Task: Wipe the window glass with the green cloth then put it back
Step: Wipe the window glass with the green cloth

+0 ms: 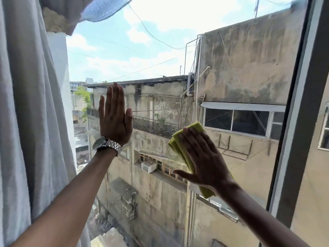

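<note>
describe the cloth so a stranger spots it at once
Start at the big window glass. Low on its right half, the right hand presses a folded yellow-green fabric cloth flat against it. It alone is folded and green; the left hand nearby holds nothing.

cloth (179, 145) under right hand (203, 157), left hand (114, 116) beside

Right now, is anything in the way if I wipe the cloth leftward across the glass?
Yes: your left hand lies flat against the window glass, left of the green cloth under your right hand.
</note>
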The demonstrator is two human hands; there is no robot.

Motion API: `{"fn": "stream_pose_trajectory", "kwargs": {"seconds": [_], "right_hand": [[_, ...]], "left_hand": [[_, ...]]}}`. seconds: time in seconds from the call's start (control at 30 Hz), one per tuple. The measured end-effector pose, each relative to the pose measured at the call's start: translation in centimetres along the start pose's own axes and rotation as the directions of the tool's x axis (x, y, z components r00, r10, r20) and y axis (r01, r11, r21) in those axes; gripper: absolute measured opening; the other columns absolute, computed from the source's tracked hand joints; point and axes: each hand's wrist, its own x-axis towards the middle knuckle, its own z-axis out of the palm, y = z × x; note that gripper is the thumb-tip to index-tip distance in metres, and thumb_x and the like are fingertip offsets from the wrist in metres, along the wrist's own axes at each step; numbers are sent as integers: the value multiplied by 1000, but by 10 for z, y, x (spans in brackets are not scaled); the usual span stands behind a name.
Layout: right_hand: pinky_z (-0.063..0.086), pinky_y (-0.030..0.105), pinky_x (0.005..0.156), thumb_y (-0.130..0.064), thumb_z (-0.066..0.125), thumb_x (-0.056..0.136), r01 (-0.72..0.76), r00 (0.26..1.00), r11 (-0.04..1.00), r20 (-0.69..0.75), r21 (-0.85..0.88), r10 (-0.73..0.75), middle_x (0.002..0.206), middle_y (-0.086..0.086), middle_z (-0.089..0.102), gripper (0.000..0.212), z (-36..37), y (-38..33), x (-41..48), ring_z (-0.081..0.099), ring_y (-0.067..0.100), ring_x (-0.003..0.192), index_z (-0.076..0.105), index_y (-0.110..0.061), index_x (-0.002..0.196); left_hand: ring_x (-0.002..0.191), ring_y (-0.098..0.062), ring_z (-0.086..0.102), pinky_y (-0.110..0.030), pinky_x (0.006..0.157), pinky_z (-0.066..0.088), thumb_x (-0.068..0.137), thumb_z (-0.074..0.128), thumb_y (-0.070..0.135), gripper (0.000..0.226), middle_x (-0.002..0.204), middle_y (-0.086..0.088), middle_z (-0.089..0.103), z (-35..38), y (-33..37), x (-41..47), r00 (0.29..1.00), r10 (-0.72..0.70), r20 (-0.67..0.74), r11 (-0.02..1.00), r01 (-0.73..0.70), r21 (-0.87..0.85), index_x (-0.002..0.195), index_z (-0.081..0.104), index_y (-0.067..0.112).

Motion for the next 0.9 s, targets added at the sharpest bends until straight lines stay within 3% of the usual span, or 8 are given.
{"fn": "stream_pose_trajectory", "kwargs": {"seconds": [0.23, 0.43, 0.67, 0.77, 0.9], "right_hand": [[20, 47, 129, -86, 45, 83, -23, 991, 1000, -134, 2, 23, 160, 23, 35, 111, 3, -10, 93, 29, 34, 152, 36, 1, 152], [7, 43, 130, -70, 36, 98, -104, 977, 995, -189, -8, 101, 162, 23, 31, 86, 7, -10, 92, 24, 34, 153, 33, -5, 155], [33, 52, 124, -47, 55, 101, -173, 961, 984, -212, 45, 179, 155, 22, 44, 66, 9, -10, 16, 37, 36, 148, 41, -6, 152], [36, 54, 122, -42, 59, 100, -193, 958, 981, -207, 35, 196, 153, 23, 47, 66, 6, -8, -3, 40, 38, 146, 36, -9, 152], [32, 52, 125, -41, 56, 100, -166, 959, 985, -227, 43, 171, 154, 24, 44, 64, 4, -4, 38, 38, 39, 147, 39, -7, 152]], "left_hand": [[160, -25, 14, -54, 129, 16, 103, 24, 32, 63, 169, -17, 22, -2, -1, 0, 999, 27, -23, 999, -27, -22, 159, 21, 4], [160, -25, 14, -44, 132, 9, 103, 25, 30, 62, 170, -16, 19, -3, 1, -1, 1000, 11, -24, 1000, -11, -2, 161, 17, 9], [159, -28, 18, -51, 130, 15, 102, 24, 30, 62, 168, -18, 22, -8, 6, 2, 1000, 0, -21, 1000, 0, -8, 159, 22, 5], [158, -29, 20, -53, 128, 18, 102, 24, 31, 63, 168, -19, 23, -8, 7, 2, 1000, -1, -19, 1000, 1, 2, 158, 23, 4], [158, -28, 19, -54, 128, 18, 102, 24, 32, 63, 168, -17, 22, -4, 3, 1, 1000, 7, -14, 1000, -7, 12, 159, 21, 6]]}}
